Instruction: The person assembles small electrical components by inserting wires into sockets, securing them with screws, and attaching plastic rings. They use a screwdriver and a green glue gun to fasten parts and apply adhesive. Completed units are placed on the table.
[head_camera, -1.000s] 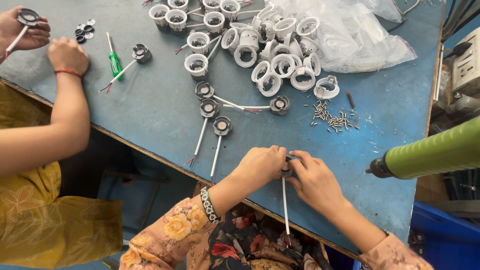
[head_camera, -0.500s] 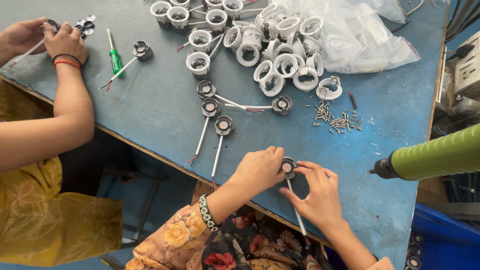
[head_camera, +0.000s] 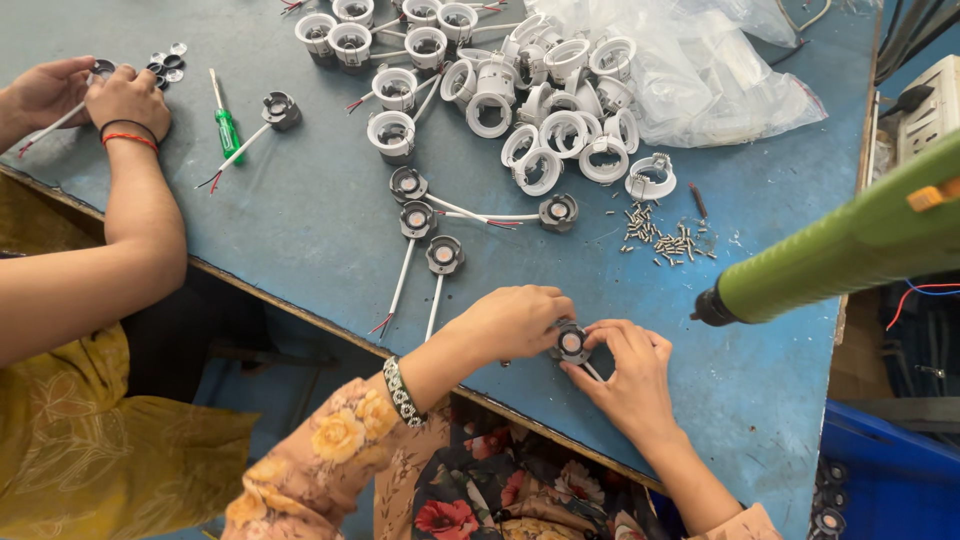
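Observation:
My left hand (head_camera: 515, 322) and my right hand (head_camera: 628, 368) both grip a small round dark lamp module (head_camera: 571, 343) with a pale disc in its middle, just above the near edge of the blue table (head_camera: 300, 230). A white wire leads from the module under my right palm. Three like modules with white wires (head_camera: 443, 256) lie a little beyond my left hand. A scatter of small screws (head_camera: 665, 240) lies further back on the right.
A green electric screwdriver (head_camera: 850, 245) hangs over the table's right side. White ring housings (head_camera: 545, 110) and a clear plastic bag (head_camera: 700, 70) fill the back. Another person's hands (head_camera: 95, 95) work at the far left, near a green-handled screwdriver (head_camera: 226, 125).
My hands have turned the module so its pale face points up, and its wire has swung under my right hand. The other person's hands stay at the far left.

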